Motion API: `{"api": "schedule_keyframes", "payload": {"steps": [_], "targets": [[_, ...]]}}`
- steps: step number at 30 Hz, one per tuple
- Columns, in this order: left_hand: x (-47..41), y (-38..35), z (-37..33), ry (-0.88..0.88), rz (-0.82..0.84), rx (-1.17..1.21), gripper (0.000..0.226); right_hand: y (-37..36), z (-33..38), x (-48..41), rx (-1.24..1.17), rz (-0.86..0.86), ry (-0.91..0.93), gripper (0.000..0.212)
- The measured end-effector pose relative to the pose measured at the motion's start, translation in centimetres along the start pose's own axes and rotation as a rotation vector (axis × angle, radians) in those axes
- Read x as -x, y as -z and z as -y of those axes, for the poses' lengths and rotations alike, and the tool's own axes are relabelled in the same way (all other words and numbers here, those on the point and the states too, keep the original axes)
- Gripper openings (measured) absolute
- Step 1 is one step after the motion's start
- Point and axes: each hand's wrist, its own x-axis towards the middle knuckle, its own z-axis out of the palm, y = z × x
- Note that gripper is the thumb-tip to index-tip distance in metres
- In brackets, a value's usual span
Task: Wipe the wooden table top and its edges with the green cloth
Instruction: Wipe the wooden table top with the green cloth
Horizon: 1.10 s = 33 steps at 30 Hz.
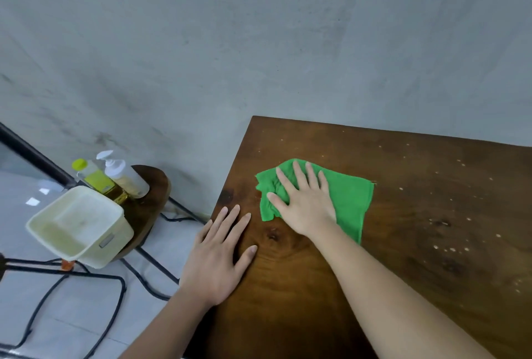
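Note:
The dark wooden table top (403,214) fills the right half of the view, with its left edge and far corner visible. A green cloth (349,200) lies partly bunched on the table near the far left corner. My right hand (305,200) presses flat on the cloth, fingers spread, covering its left part. My left hand (221,255) rests flat and open on the bare wood by the left edge, holding nothing. Pale crumbs and specks dot the right side of the table.
A small dark wooden stool (146,209) stands left of the table, carrying a cream plastic tub (80,226), a yellow-capped bottle (92,177) and a clear spray bottle (123,177). Black cables (115,301) lie on the tiled floor. A grey wall rises behind.

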Motion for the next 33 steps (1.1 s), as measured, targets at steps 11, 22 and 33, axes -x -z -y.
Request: {"api": "schedule_keyframes", "payload": {"steps": [11,22,33], "targets": [[-0.8,0.5,-0.6,0.057,0.006,0.039,0.073,0.1,4.8,-8.2,-0.013,0.079,0.326,0.069],[-7.7,-0.2,-1.5,0.112,-0.008,-0.013,0.080,4.0,-8.5,-14.8,0.004,0.009,0.077,0.073],[-8.3,-0.7,-1.2,0.102,-0.048,0.013,0.074,2.8,-3.6,-14.7,0.011,-0.004,-0.038,0.082]]}}
